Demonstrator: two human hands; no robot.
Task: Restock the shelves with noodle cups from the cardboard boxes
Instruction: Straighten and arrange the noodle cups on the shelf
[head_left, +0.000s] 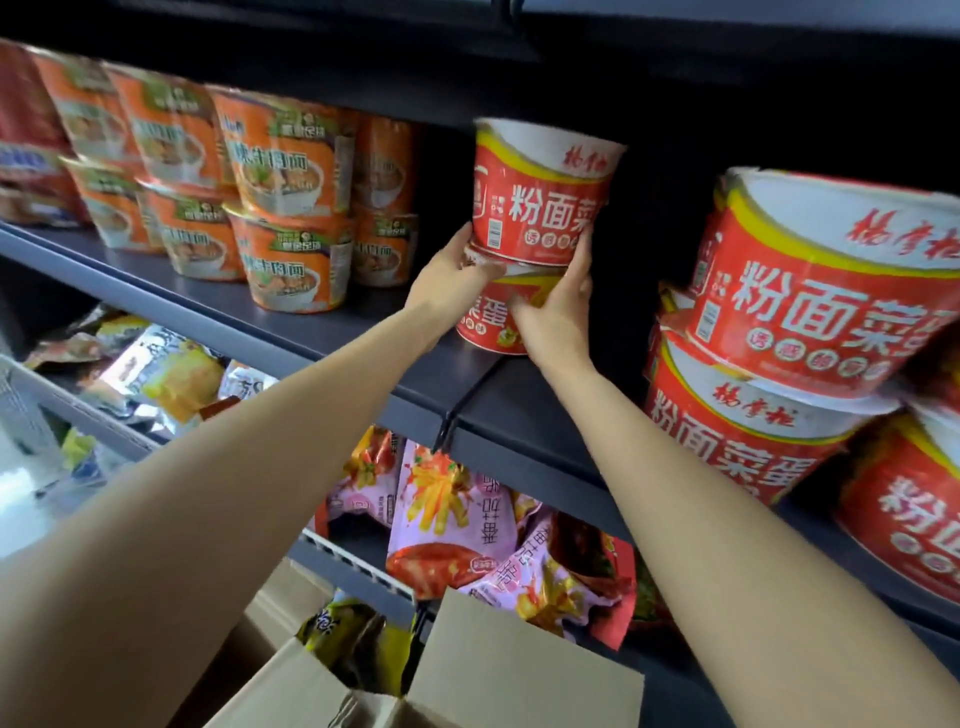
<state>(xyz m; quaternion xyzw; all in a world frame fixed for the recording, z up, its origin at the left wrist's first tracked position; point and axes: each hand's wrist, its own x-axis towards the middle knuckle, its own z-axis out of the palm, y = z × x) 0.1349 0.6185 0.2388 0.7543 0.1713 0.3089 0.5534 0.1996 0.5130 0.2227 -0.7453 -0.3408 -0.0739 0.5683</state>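
Head cam: both hands, left hand (457, 267) & right hand (553, 304), fingers curled, grip top red cup (540, 197) over lower cup (491, 322); shelf (363, 332) part-filled, gap beside; cardboard box (467, 675) open, contents hidden.

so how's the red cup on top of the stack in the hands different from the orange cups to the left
The top red cup is red with a white and yellow band; the orange cups are orange with green labels. The top red cup tilts, steadied by both hands, left hand and right hand; the orange cups stand untouched. Both sit stacked two high on one shelf.

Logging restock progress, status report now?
Both hands, left and right, hold upper red cup atop lower red cup on shelf. Nothing blocking.
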